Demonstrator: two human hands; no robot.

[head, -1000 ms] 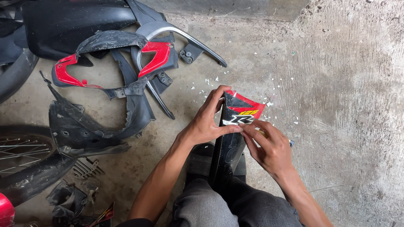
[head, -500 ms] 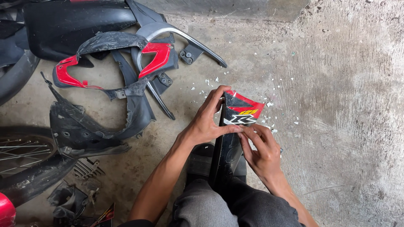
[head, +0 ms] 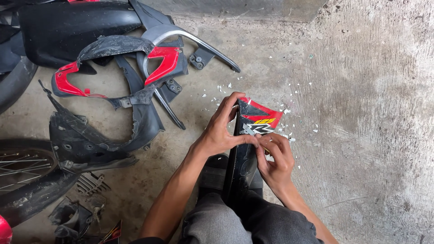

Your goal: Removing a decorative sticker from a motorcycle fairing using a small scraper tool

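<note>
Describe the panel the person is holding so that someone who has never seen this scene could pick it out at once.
On the bare concrete floor, right of the pile of black and red motorcycle fairings, find the left hand and right hand. They grip a narrow black plastic panel standing on edge. It alone carries a red, yellow and white decal.

Body panels (head: 117,86) lie left of the held panel (head: 253,131); wheel (head: 22,167) lower left.

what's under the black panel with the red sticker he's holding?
Under the black panel: the person's knees in grey trousers and a dark shoe. White flakes dot the concrete floor nearby. The floor directly beneath is covered.
</note>
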